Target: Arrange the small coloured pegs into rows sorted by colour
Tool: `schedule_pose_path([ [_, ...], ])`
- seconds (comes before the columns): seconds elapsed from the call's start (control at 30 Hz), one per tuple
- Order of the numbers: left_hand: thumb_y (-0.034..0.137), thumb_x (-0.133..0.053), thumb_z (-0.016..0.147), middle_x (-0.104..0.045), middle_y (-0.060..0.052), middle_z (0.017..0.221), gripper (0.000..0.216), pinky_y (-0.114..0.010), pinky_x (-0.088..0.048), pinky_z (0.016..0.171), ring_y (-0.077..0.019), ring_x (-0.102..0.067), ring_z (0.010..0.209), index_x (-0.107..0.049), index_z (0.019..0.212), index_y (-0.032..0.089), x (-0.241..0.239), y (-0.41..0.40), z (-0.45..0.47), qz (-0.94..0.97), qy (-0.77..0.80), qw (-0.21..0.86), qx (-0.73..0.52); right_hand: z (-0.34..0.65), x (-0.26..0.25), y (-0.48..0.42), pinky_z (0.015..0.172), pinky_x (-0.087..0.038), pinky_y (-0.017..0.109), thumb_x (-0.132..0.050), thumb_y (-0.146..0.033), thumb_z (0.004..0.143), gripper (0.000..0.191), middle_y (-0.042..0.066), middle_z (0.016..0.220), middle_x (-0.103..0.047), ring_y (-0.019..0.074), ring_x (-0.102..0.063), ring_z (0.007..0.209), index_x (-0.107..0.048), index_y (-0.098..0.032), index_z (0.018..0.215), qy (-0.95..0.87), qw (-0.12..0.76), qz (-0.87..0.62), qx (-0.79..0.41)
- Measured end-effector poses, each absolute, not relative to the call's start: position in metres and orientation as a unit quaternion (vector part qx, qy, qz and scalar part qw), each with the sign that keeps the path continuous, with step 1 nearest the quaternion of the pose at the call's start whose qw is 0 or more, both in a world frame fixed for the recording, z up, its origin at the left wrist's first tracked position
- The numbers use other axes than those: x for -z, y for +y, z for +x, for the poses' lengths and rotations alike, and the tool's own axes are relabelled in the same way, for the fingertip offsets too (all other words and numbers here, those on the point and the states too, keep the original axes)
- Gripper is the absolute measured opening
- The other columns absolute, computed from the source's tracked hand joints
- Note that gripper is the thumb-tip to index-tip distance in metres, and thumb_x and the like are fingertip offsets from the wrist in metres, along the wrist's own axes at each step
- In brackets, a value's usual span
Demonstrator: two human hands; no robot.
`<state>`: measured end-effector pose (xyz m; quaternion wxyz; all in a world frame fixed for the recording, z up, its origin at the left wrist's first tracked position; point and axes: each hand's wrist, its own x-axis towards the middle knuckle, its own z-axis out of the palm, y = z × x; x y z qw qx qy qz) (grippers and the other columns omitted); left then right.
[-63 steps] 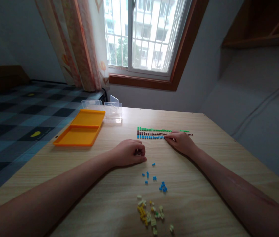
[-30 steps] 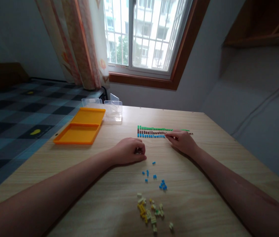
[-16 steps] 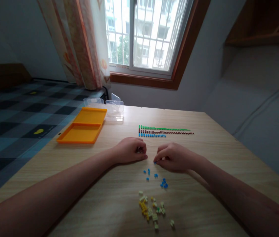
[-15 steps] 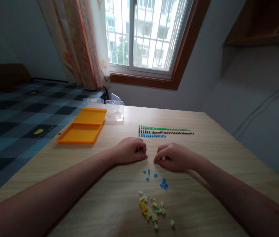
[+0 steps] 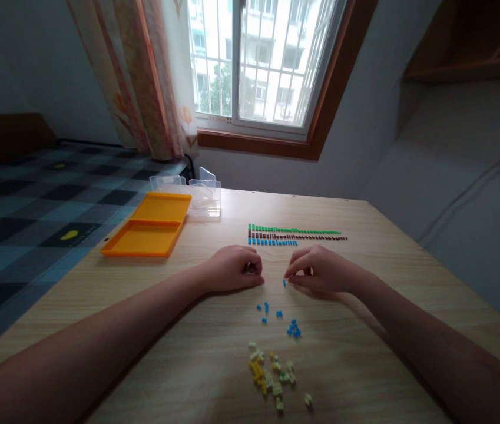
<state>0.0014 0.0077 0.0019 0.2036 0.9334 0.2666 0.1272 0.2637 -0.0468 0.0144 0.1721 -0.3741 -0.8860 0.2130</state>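
Note:
My right hand [image 5: 320,268] is over the middle of the table, thumb and fingertips pinched at a small blue toy brick [image 5: 284,282]. My left hand [image 5: 236,269] rests on the tabletop to its left, fingers curled in; what they hold, if anything, is hidden. Beyond both hands lie three rows of tiny bricks: a green row [image 5: 276,229], a brown row [image 5: 285,237] and a shorter blue row [image 5: 271,242]. Closer to me are several loose blue bricks [image 5: 294,330] and a scattered pile of yellow and cream bricks [image 5: 258,377] with a bit of green.
An open orange case [image 5: 143,238] lies at the left table edge. Behind it stand clear plastic boxes [image 5: 205,200]. A bed with a checked cover [image 5: 33,206] adjoins the left side, and a window [image 5: 271,65] is beyond the table [image 5: 364,330].
My right hand has shifted slightly away from me and to the right, and the blue brick at its fingertips moved with it. My left hand stays in place.

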Motion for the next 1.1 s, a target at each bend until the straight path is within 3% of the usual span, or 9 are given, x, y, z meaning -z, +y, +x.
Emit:
schedule_pose_path([
  [0.43, 0.032, -0.07, 0.078, -0.062, 0.002, 0.075, 0.013, -0.022, -0.036, 0.061, -0.0116, -0.053, 0.068, -0.068, 0.074, 0.02, -0.005, 0.006, 0.002, 0.931, 0.271, 0.206, -0.131, 0.289, -0.015, -0.034, 0.062, -0.044, 0.022, -0.065, -0.017, 0.082, 0.015, 0.001, 0.08, -0.072, 0.0111, -0.061, 0.067, -0.078, -0.022, 0.083, -0.887, 0.128, -0.424, -0.133],
  [0.8, 0.034, -0.067, 0.082, -0.063, 0.001, 0.077, 0.017, -0.023, -0.036, 0.062, -0.0115, -0.054, 0.068, -0.067, 0.075, 0.019, -0.004, 0.007, 0.002, 0.933, 0.264, 0.209, -0.13, 0.315, 0.022, -0.013, 0.07, -0.048, 0.026, -0.059, -0.026, 0.091, 0.02, 0.002, 0.098, -0.076, 0.0172, -0.069, 0.08, -0.078, -0.025, 0.094, -0.824, 0.222, -0.519, 0.037],
  [0.93, 0.034, -0.067, 0.082, -0.061, 0.002, 0.076, 0.017, -0.023, -0.036, 0.061, -0.0116, -0.053, 0.067, -0.066, 0.074, 0.019, -0.006, 0.005, 0.002, 0.932, 0.267, 0.206, -0.132, 0.313, 0.024, -0.014, 0.069, -0.049, 0.026, -0.06, -0.024, 0.088, 0.019, 0.005, 0.094, -0.077, 0.0155, -0.067, 0.07, -0.078, -0.022, 0.092, -0.8, 0.269, -0.534, 0.046],
  [1.1, 0.035, -0.067, 0.081, -0.061, 0.002, 0.075, 0.019, -0.023, -0.036, 0.061, -0.0116, -0.053, 0.067, -0.065, 0.073, 0.019, -0.006, 0.005, 0.002, 0.933, 0.264, 0.205, -0.135, 0.309, 0.022, -0.017, 0.065, -0.047, 0.025, -0.059, -0.024, 0.089, 0.02, 0.004, 0.085, -0.076, 0.0146, -0.064, 0.064, -0.078, -0.02, 0.09, -0.81, 0.263, -0.523, 0.027],
])
